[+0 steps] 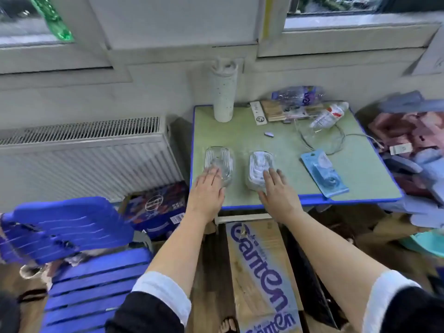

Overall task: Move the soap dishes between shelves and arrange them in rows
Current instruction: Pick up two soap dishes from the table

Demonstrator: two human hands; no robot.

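Left hand (206, 189) flat on left soap dish (219, 159), right hand (278, 192) on right dish (259, 164) (fingers straight).

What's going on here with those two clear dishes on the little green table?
A person is handling two clear soap dishes on the green table. The left hand lies flat on the near end of the left soap dish, and the right hand does the same on the right soap dish. The dishes sit side by side, apart, near the front edge. A white bottle stands behind them.
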